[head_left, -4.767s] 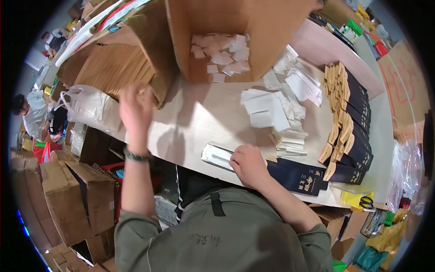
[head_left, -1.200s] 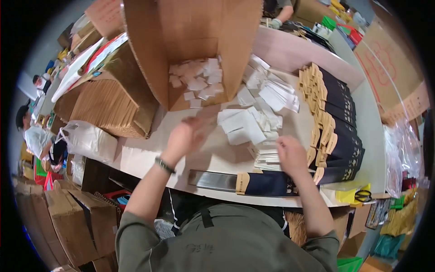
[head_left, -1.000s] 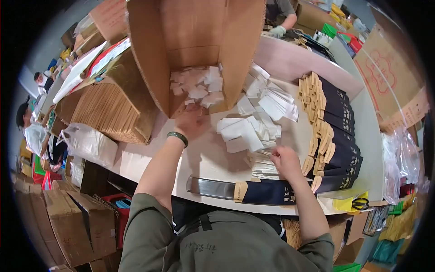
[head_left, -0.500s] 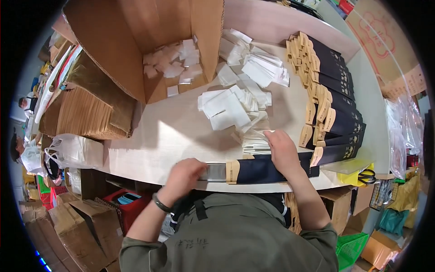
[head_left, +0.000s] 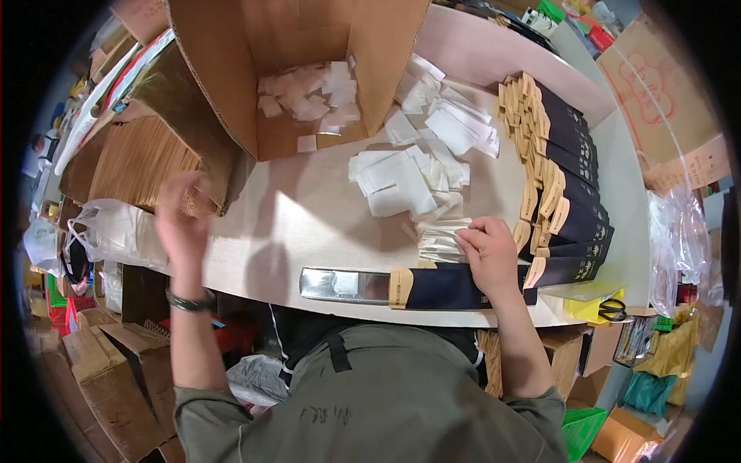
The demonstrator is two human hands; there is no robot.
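My left hand (head_left: 184, 220), smeared by motion, is beside the stack of tan card pieces (head_left: 143, 163) in an open carton; whether it holds one I cannot make out. My right hand (head_left: 492, 251) has thumb and fingers drawn together at the right edge of a row of white paper slips (head_left: 440, 241). What is between the fingertips is hidden. Just in front of me lies a dark navy sleeve (head_left: 444, 288) with a tan paper band (head_left: 400, 288) at its left end. A shiny metal plate (head_left: 345, 284) sticks out of that end.
Loose white slips (head_left: 394, 181) lie mid-table. A tall open carton (head_left: 386, 69) holding small white pieces stands behind. Tan-banded navy sleeves (head_left: 571, 166) are stacked at right, with black-handled scissors (head_left: 612, 310) on something yellow near the edge. A plastic bag (head_left: 116, 231) sits at left.
My left hand has left the metal plate and moved left and away from me to the tan card stack, uncovering the plate's end. My right hand stays by the white slips, its fingers more bent.
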